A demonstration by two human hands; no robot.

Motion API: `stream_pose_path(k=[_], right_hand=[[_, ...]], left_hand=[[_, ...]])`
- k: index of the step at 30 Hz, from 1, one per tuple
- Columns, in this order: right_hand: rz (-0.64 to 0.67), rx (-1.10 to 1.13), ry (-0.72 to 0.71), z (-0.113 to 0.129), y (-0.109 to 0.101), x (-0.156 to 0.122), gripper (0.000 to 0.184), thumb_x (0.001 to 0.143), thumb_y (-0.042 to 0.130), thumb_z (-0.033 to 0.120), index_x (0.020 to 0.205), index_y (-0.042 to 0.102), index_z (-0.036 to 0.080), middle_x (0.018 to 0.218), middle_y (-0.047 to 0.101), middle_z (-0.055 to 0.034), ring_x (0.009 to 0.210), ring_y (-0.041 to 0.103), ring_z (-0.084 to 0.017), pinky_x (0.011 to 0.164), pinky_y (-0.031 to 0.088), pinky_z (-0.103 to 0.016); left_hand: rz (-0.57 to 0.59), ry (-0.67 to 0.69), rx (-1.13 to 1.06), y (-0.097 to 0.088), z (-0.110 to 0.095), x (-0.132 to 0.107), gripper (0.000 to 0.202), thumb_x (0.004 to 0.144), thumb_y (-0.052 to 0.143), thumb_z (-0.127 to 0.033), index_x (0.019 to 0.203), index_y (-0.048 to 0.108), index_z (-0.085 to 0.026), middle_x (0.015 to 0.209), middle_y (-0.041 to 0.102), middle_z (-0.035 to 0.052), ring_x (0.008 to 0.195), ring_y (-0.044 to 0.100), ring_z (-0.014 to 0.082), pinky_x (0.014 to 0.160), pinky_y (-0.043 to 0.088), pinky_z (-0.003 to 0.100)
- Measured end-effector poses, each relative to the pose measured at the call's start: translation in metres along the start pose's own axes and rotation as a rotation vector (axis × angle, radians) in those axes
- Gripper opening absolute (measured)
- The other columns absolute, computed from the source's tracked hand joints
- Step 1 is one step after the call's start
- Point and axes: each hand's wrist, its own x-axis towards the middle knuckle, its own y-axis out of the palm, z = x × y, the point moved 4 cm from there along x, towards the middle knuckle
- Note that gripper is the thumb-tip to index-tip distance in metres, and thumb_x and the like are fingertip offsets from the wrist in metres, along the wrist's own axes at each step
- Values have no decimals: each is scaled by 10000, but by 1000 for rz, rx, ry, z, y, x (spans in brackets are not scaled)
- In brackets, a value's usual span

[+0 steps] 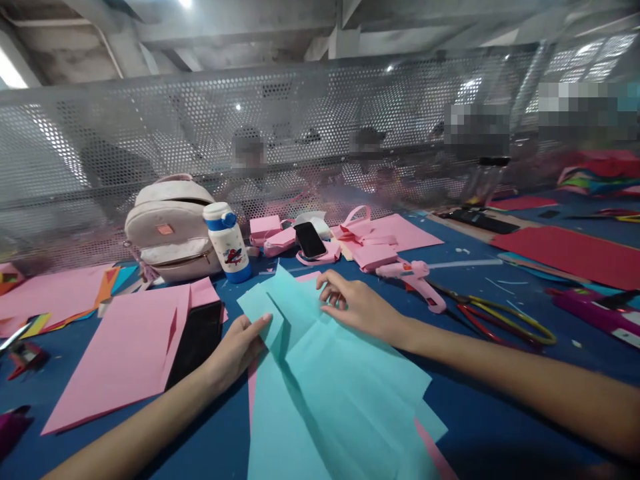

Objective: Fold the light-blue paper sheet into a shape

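Note:
Several turquoise paper sheets [325, 373] lie spread on the blue table [500, 413] in front of me. My left hand [240, 347] grips the left edge of a folded turquoise sheet, thumb on top. My right hand [355, 303] rests on the upper part of the same sheet with its fingers curled and pressed on the paper. A pink sheet edge [435, 453] shows under the turquoise ones.
Pink paper sheets [125, 347] and a black object [200, 337] lie at left. Behind stand a white backpack [170, 227], a water bottle [227, 243], a phone [310, 240], pink paper bags [375, 237] and a pink glue gun [415, 280]. Scissors [495, 317] lie right. A perforated metal screen [100, 147] closes the back.

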Motion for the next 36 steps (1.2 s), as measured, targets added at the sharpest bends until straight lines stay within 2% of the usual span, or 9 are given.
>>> stream_pose_path(k=[4,7,10,14,16,18,23,29,36], right_hand=[[11,173,29,-12,11,1,288,793,665,225,1054,544,206,911,653,0,755,577,-136,702,443,-238],[37,186,45,-23,15,-2,224,772,692,256,962,592,191,861,615,12,716,514,-127,663,404,-231],[62,148,75,-33,17,-5,146,784,685,281,863,616,180,738,561,34,649,435,-117,613,353,-233],[83,176,106,-41,21,-7,148,809,680,316,796,642,173,730,611,25,658,476,-121,629,365,-236],[113,209,121,-41,24,-7,118,808,680,290,790,663,174,758,662,18,681,530,-128,648,387,-236],[138,240,131,-40,26,-7,70,802,677,248,798,685,179,800,707,13,711,580,-136,668,408,-236],[148,250,136,-31,25,-5,77,797,657,197,844,718,186,886,751,-2,767,644,-154,698,434,-240],[176,107,106,-20,25,-3,83,807,626,199,845,699,182,835,734,-16,747,641,-162,691,416,-242],[87,-68,147,-22,22,-3,95,819,614,242,770,610,161,757,684,-19,635,571,-140,604,334,-243]], left_hand=[[4,-2,-18,2,4,-3,369,707,830,-446,826,664,-139,734,701,28,714,656,184,714,512,284],[-34,25,-59,1,3,-5,370,735,805,-446,936,697,-154,807,726,44,789,674,216,749,508,298],[-71,23,-82,-1,3,-3,346,741,798,-448,911,691,-166,732,692,21,690,641,179,667,498,268],[-198,-4,-17,-5,5,-3,493,636,839,-531,589,498,-179,485,416,-77,423,354,60,427,317,188],[-217,-35,41,-5,6,-4,614,593,828,-602,519,368,-202,449,265,-107,405,207,37,391,217,183],[-196,-69,88,-2,5,-4,674,568,809,-656,500,302,-218,444,194,-116,418,142,32,389,165,187],[-155,-61,85,1,4,-5,622,578,818,-635,535,373,-203,461,263,-99,442,195,44,411,204,188],[-150,-25,66,-5,8,-3,529,627,823,-580,595,494,-167,486,359,-84,453,252,49,428,249,177],[-167,-17,53,-7,11,-2,484,658,813,-564,665,547,-161,517,428,-68,453,313,56,435,279,177]])
